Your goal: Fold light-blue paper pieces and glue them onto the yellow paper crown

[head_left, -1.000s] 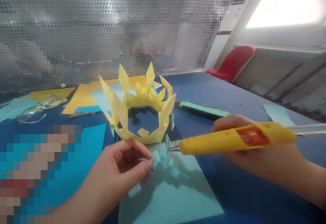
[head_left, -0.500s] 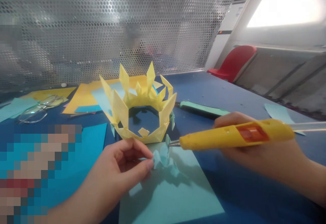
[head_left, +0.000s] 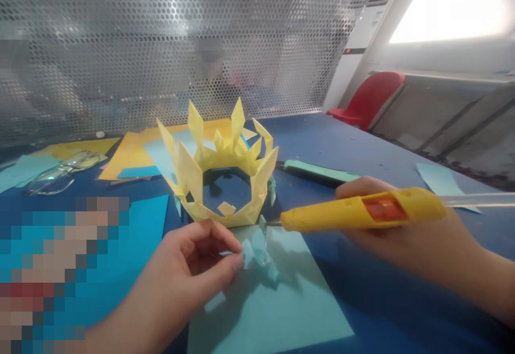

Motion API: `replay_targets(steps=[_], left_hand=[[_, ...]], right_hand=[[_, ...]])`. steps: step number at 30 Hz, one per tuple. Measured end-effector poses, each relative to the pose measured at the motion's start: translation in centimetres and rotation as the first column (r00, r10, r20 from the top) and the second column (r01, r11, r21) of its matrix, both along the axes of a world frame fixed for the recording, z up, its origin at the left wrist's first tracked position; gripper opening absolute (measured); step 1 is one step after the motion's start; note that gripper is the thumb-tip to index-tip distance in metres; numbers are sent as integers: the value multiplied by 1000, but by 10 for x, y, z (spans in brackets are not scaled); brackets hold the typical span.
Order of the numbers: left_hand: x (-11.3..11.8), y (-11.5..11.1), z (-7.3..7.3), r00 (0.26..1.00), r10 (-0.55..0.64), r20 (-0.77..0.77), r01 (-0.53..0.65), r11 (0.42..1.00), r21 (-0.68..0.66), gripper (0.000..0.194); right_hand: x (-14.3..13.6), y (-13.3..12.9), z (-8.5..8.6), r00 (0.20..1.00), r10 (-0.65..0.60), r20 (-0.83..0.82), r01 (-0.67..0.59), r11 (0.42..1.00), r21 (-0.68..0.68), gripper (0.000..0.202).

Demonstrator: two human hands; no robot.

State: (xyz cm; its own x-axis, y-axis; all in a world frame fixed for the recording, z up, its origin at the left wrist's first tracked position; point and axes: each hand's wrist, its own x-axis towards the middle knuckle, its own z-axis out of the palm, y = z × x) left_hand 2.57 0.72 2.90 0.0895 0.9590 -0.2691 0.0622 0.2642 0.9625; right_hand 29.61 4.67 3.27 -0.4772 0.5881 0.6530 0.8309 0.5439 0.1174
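Note:
Between thumb and fingertips, my left hand (head_left: 193,268) pinches a small light-blue folded paper piece (head_left: 260,246) above a pale blue-green sheet (head_left: 289,311). My right hand (head_left: 418,257) is wrapped round a yellow glue gun (head_left: 346,212) with a clear glue stick (head_left: 478,200) coming out of its back end. The gun's metal nozzle points left, close to the upper tip of the paper piece; I cannot tell if they touch. Just behind my left fingertips stands a yellow paper crown (head_left: 229,209) with tall diamond-shaped points.
A green-handled cutter (head_left: 317,172) lies right of the crown. Eyeglasses (head_left: 64,171), orange paper (head_left: 129,147) and a bright blue sheet (head_left: 148,225) lie to the left. A pale paper scrap (head_left: 442,179) is at right, a red chair (head_left: 368,96) beyond the table, a perforated metal screen (head_left: 120,48) behind.
The glue gun in my right hand has shifted slightly left and tilted a little. The paper piece has moved slightly; my left hand stays almost still.

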Motion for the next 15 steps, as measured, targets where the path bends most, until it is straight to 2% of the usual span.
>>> replay_targets(steps=[3, 6, 10, 15], left_hand=[[-1, 0, 0, 1000, -4, -12, 4, 1000, -9, 11], [-1, 0, -1, 1000, -13, -4, 13, 1000, -17, 12], [-1, 0, -2, 1000, -16, 0, 16, 1000, 7, 12], [-3, 1, -6, 1000, -21, -7, 21, 999, 37, 13]], right_hand=[[2, 1, -2, 999, -40, -10, 40, 999, -17, 10], [1, 2, -2, 990, -117, -75, 107, 987, -121, 17], [-3, 4, 3, 974, -187, -130, 152, 958, -243, 17], [0, 14, 10, 939, -297, -175, 201, 885, -419, 12]])
